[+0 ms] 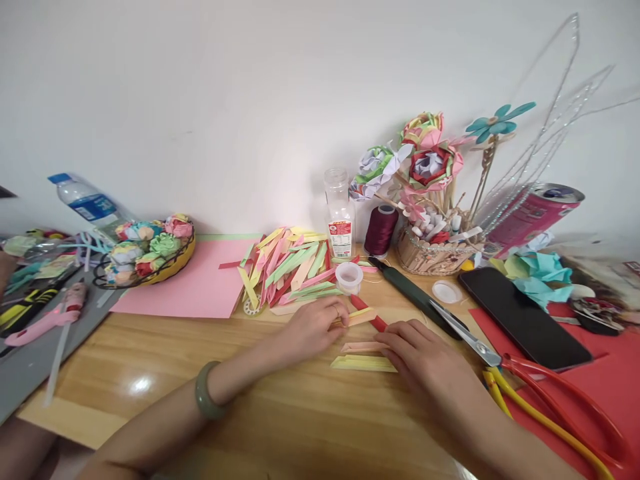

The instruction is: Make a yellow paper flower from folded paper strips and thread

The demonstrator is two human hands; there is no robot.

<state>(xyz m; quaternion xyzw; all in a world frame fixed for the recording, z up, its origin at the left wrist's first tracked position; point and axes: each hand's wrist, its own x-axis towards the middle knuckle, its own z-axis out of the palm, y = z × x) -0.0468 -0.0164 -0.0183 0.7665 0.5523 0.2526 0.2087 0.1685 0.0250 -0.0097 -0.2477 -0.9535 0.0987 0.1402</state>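
Observation:
My left hand (317, 327) is closed, its thumb and fingers pinching a narrow folded yellow-orange paper strip (361, 317) just above the table. My right hand (417, 343) lies palm down with its fingers stretched out. Its fingertips rest over the right end of a peach folded paper strip (360, 347); its thumb is hidden. Below that one, pale yellow folded strips (364, 363) lie side by side on the wood. A red paper strip (379, 324) runs slantwise between both hands. Behind my left hand is a loose heap of colored folded paper strips (295, 263).
Beyond the hands stand a clear bottle (336, 193), a small plastic cup (349, 277) and a maroon thread spool (381, 232). Scissors (487, 350) and a phone (525, 320) lie at right. Leftward are pink paper (215, 267), a flower basket (180, 263) and a glue gun (50, 320).

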